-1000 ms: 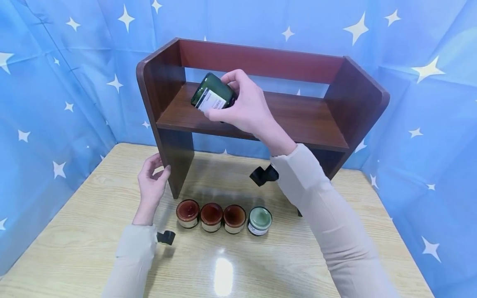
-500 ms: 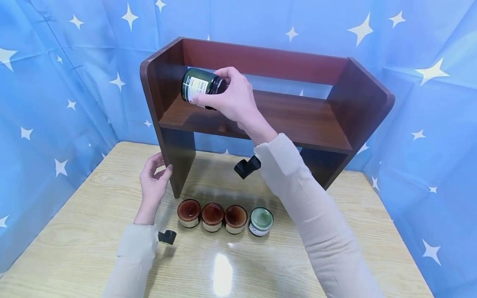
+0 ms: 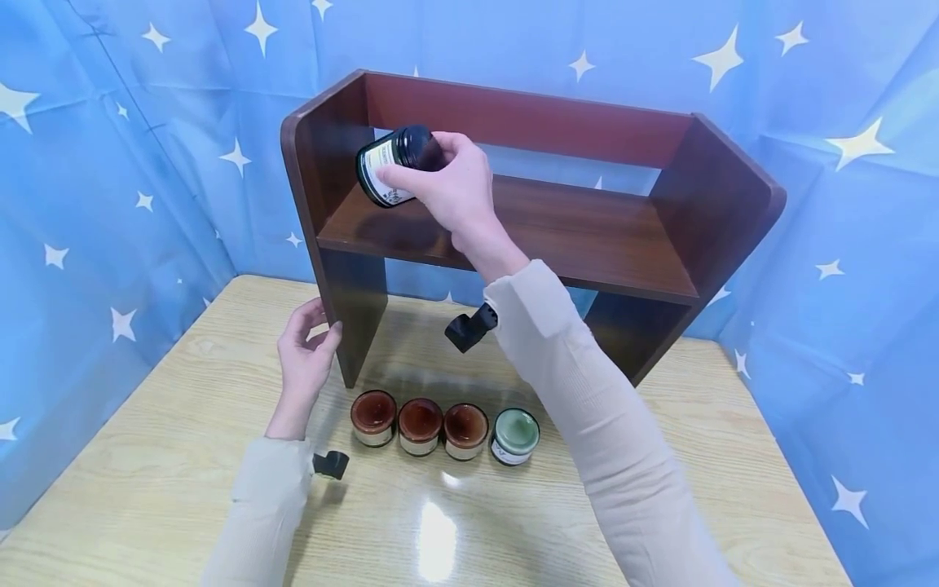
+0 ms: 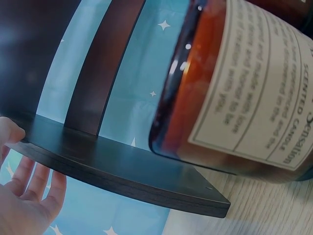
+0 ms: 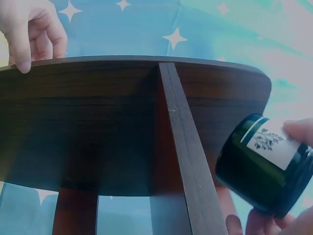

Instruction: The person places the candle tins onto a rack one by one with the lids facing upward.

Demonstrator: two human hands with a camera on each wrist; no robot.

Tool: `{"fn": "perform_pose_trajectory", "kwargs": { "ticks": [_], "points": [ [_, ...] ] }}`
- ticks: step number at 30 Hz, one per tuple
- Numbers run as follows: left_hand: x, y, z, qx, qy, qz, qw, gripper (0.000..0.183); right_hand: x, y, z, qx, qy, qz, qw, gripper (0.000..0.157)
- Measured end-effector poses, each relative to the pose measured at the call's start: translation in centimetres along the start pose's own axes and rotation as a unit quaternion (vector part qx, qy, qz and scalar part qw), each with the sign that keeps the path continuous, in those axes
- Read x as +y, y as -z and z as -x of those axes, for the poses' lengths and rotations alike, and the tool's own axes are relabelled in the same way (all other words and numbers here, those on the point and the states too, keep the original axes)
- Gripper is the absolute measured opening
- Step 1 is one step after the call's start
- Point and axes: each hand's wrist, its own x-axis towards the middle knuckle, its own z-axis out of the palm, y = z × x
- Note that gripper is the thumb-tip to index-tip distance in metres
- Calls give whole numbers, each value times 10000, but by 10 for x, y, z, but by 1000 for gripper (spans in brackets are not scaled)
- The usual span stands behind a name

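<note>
- High on the left, the green glass candle jar is held in mid-air, tilted, over the left end of the rack's shelf board; a dark shadow is cast on the wood below, and no contact with the board can be seen.
- It's gripped by the right hand, the thumb laid along the white label, the dark end tucked towards the palm; whether a lid is fitted there can't be told.
- Here's the key relation: the jar is carried to the left of that hand, its long axis slanted, the glass end pointed down and left, the dark end up and right, so it is lined up neither upright nor flat with the board.
- Lower down, the left side panel is pinched at its front edge by the left hand, thumb inside, fingers outside; the jar is much nearer the right hand.
- On the bench, three amber glass candle jars are lined up closely, with a pale green candle jar set slightly apart at their right.
- Behind it all, a blue star-patterned curtain is hung.
</note>
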Motion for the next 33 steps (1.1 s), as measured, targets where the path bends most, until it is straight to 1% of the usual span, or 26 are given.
{"fn": "perform_pose_trajectory", "kwargs": {
  "ticks": [4,6,9,14,17,21,27,33],
  "points": [
    [0,0,0,23,31,-43,10000,34,1,-5,-1,-108,147,255,9995,54],
    [0,-1,1,30,36,-52,10000,34,2,-7,-2,-159,201,395,9989,56],
    [2,-2,1,20,39,-9,10000,34,1,-11,-3,-209,144,594,9979,63],
    [18,-5,4,-57,3,10,10000,32,2,-16,-6,-185,-62,708,9973,70],
    [27,-7,6,-84,5,-17,10000,32,4,-19,-7,-170,-106,766,9969,73],
    [30,-8,7,-93,-27,-50,9999,32,6,-22,-8,-209,-100,870,9959,76],
    [30,-8,6,-113,-39,-68,9999,32,5,-24,-8,-267,-13,929,9953,80],
    [30,-8,5,-89,-12,-44,10000,32,3,-28,-7,-375,198,1122,9928,79]
  ]
}}
